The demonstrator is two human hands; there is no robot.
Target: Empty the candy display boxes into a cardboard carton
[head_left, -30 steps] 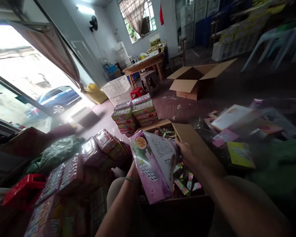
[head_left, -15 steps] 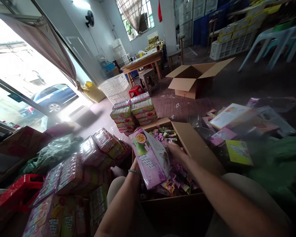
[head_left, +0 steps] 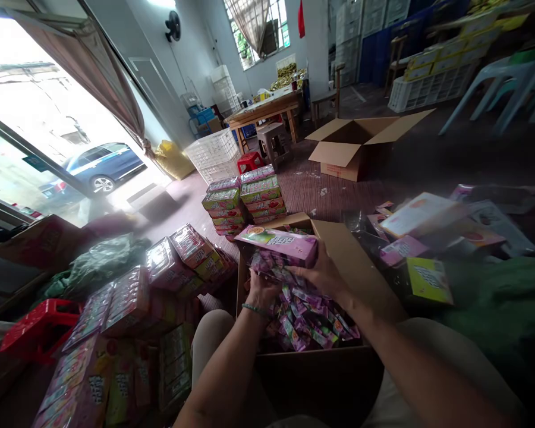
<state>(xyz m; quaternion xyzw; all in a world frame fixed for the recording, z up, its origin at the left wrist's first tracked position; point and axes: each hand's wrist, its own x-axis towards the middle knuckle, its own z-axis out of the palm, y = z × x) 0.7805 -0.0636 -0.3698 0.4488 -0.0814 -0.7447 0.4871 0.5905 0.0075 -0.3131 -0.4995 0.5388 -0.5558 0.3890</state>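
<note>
Head view: the pink box point(head_left: 279, 244) is held flat over the far left part of the open carton point(head_left: 361, 267). Its long axis runs left to right across the view. It sits just beyond and above both hands. The right hand point(head_left: 323, 274) has its grip closed on the box's near right end, with the fingers curled under it. The left hand point(head_left: 261, 291) is clenched just beneath the left half, among the loose sachets point(head_left: 312, 327); I cannot tell whether it clasps the box or only sachets. So the right hand is the one plainly on it.

There is one pink box in hand and one carton beneath it, with sachets too many to count. Beyond the carton, two stacks of wrapped packs point(head_left: 245, 202) stand side by side on the floor. Farther off is one cardboard case point(head_left: 356, 145) with its flaps open.
</note>
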